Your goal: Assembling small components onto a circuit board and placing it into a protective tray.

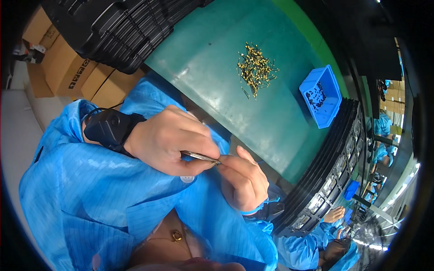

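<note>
My left hand (174, 140), with a black band and device on its wrist, is closed around a thin metal tool (199, 156) that looks like tweezers. Its tip points toward my right hand (245, 180), whose thumb and fingertips are pinched together at that tip. Whatever small dark piece sits between those fingers is too small to name. Both hands are held in front of my blue smock, off the near edge of the green table mat (199, 81). Farther off on the mat lies a loose pile of small thin black parts with yellow ends (256, 70).
A blue plastic bin (333, 92) holding small black pieces stands at the right of the mat. Stacked black trays rise at the upper left (113, 31) and right (325, 176). Cardboard boxes (65, 67) stand at the left. Another person in blue (303, 248) works at lower right.
</note>
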The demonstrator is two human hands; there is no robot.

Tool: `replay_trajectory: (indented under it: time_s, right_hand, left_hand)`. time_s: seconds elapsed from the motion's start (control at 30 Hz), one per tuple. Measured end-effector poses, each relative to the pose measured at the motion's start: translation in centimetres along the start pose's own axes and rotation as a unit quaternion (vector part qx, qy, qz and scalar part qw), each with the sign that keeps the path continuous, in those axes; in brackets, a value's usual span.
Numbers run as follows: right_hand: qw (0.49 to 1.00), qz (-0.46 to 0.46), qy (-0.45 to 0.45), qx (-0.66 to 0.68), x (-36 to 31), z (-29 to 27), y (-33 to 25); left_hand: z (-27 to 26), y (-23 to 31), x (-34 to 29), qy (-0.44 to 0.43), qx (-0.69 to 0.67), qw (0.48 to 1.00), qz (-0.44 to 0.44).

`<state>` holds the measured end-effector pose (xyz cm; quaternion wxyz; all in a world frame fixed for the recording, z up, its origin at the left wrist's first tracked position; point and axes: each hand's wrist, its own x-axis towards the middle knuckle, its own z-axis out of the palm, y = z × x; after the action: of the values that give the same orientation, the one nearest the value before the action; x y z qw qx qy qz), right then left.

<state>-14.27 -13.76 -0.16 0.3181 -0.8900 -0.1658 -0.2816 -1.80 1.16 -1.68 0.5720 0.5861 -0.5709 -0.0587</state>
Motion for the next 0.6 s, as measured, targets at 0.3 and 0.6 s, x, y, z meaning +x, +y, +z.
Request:
replay_trajectory:
  time_s: [0.3,0.6]
  right_hand:
    - [0.886,0.285,0.114,0.347,-0.1,0.8,2.5]
    - [0.920,0.359,-0.030,0.152,1.1,3.2,4.1]
  left_hand:
    - [-1.1,-1.3,1.2,-0.005,-0.048,0.992,-0.115]
    - [1.7,-5.1,1.9,0.067,-0.296,0.896,-0.324]
